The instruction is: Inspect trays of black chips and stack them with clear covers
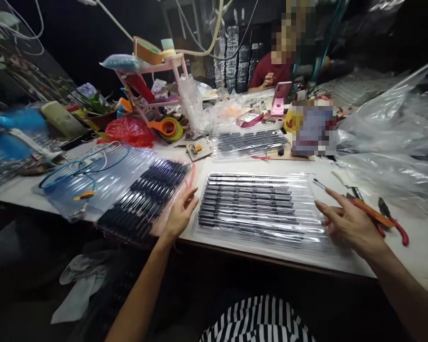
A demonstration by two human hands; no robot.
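Observation:
My left hand [181, 211] has its fingers apart and is empty, between two clear plastic trays. To its left, one tray holds rows of shiny black slim pieces [148, 202]. On its right, the near clear tray [308, 185] holds dark, slim, pen-like sticks [248, 204] lying side by side. My right hand [353, 223] is at this tray's right edge, fingers spread. A thin dark-tipped rod [320, 183] shows at its index fingertip, and an orange strip-like handle [373, 212] lies by the knuckles; whether they are one tool I cannot tell.
Red-handled pliers [401, 232] lie at the right, near heaps of clear plastic bags [395, 137]. Behind stands another filled tray [249, 142]. A pink rack [150, 69], a red bag [130, 131] and an orange tape dispenser [166, 127] stand back left. A person [271, 69] sits opposite.

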